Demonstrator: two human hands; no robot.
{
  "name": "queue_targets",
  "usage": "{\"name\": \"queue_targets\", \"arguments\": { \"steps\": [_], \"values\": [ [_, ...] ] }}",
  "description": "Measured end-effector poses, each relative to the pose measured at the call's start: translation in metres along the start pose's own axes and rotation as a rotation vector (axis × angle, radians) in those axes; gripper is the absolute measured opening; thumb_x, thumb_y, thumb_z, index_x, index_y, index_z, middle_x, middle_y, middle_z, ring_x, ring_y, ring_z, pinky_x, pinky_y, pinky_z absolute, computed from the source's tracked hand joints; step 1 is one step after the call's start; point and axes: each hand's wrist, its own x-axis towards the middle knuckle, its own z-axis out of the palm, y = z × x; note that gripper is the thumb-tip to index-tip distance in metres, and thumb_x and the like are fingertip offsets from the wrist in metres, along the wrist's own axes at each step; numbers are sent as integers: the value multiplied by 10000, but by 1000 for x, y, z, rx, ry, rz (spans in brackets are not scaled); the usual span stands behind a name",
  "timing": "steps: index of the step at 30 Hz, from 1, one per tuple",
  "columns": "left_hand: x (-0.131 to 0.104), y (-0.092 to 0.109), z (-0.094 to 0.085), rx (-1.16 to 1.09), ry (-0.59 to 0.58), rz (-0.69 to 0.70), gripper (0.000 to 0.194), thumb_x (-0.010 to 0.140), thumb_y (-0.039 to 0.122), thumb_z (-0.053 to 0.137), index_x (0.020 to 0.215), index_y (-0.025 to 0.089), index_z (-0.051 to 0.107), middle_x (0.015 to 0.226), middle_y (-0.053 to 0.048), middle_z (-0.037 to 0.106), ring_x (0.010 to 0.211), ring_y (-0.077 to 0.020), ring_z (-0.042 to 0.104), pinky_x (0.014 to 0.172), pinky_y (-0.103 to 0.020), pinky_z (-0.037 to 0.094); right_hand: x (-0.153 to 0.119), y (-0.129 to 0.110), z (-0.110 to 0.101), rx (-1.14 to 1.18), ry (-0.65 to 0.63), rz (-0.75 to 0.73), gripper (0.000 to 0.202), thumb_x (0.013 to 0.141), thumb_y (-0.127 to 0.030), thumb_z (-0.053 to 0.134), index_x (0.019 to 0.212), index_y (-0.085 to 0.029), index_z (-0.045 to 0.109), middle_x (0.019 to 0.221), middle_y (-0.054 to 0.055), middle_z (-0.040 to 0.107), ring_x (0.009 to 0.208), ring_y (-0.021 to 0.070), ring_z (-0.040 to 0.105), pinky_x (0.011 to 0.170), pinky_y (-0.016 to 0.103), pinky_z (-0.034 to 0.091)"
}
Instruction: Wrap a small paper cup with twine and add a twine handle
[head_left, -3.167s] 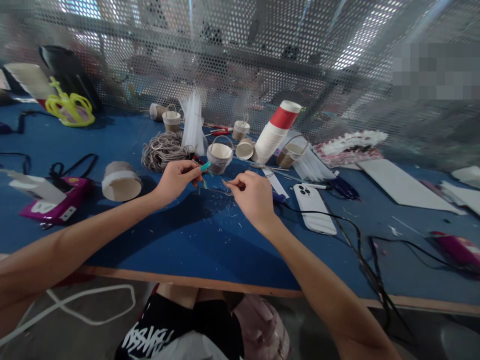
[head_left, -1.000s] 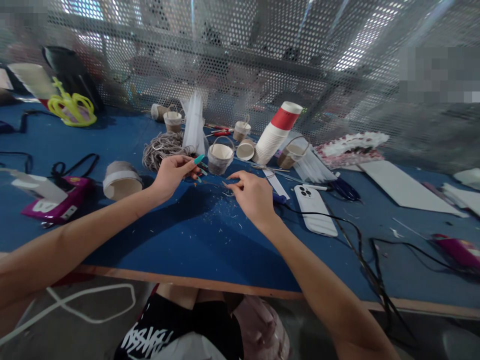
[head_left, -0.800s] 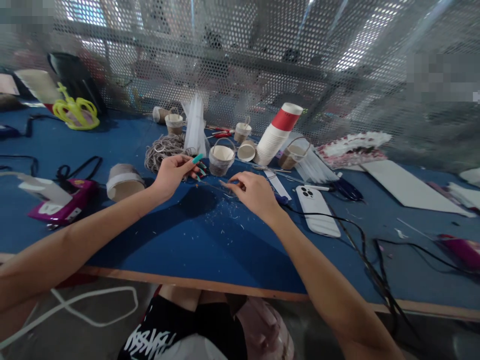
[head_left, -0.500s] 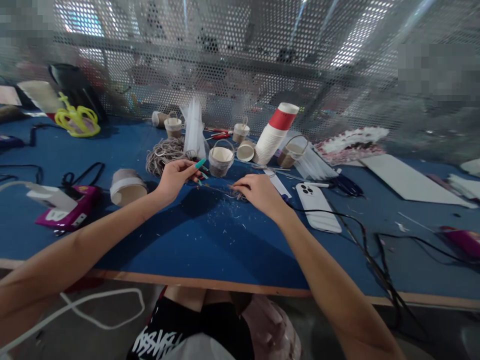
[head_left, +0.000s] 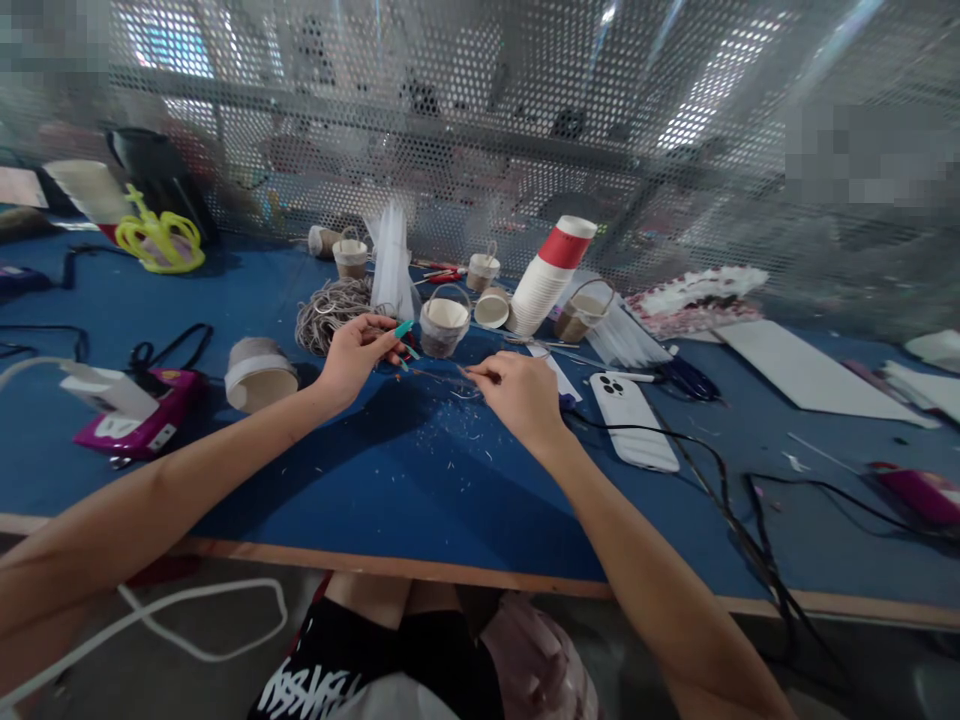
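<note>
A thin brownish strand of twine (head_left: 435, 377) runs low over the blue table between my hands. My left hand (head_left: 358, 358), with long turquoise nails, pinches its left end. My right hand (head_left: 523, 396) is closed at the strand's other end, thumb and fingertips pressed together. Just behind the strand stands a small cup-shaped bucket (head_left: 442, 338) with a looped handle. A tangled heap of grey-brown twine (head_left: 328, 318) lies behind my left hand. Fine scraps of fibre are scattered on the table below the strand.
At left, a larger wrapped cup (head_left: 259, 378) lies tipped near a purple power strip (head_left: 135, 430). A leaning stack of paper cups (head_left: 536, 290), more little buckets and clear glue sticks or plastic strips (head_left: 391, 265) stand behind. A white phone (head_left: 636, 422) and black cables lie right.
The view has shifted slightly. My right hand's fingertips have turned a little, and the strand between my hands shows more clearly. My left hand keeps nearly the same pose.
</note>
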Motion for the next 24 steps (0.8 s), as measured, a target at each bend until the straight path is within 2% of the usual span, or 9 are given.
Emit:
{"name": "queue_targets", "arguments": {
  "steps": [4,10,15,19,21,24],
  "values": [
    [1,-1,0,4,10,16,163,737,138,661,836,156,534,575,27,640,463,-74,582,480,-188,468,-2,-2,0,18,34,-16,195,808,-239,618,624,-194,664,693,28,691,630,151,605,525,253,334],
    [2,-4,-3,49,-5,35,201,736,183,677,859,164,519,593,26,640,487,-81,596,517,-205,488,-1,-2,-1,30,77,-63,263,783,-207,647,544,-183,542,622,21,616,609,142,551,557,262,324],
    [4,-1,-4,47,33,60,179,748,109,624,862,170,500,570,43,627,469,-69,580,515,-192,478,3,2,-4,150,-42,-102,199,813,-274,628,641,-177,609,671,30,632,607,139,543,601,275,367],
    [4,2,-4,72,56,103,184,752,82,597,864,177,486,562,51,626,461,-67,570,511,-187,469,6,12,-9,211,-169,-209,152,855,-213,555,805,-184,696,783,53,692,765,180,575,702,307,418],
    [3,2,-3,86,49,129,200,745,83,605,868,182,482,570,49,633,466,-70,577,513,-190,467,7,14,-11,218,-184,-208,162,845,-181,553,816,-189,712,804,59,701,812,195,571,725,323,429],
    [1,1,-3,107,37,160,211,744,99,614,876,193,479,588,48,639,480,-75,588,528,-198,471,6,13,-11,197,-176,-144,155,826,-174,575,755,-190,711,741,60,686,783,198,562,680,322,423]
  ]
}}
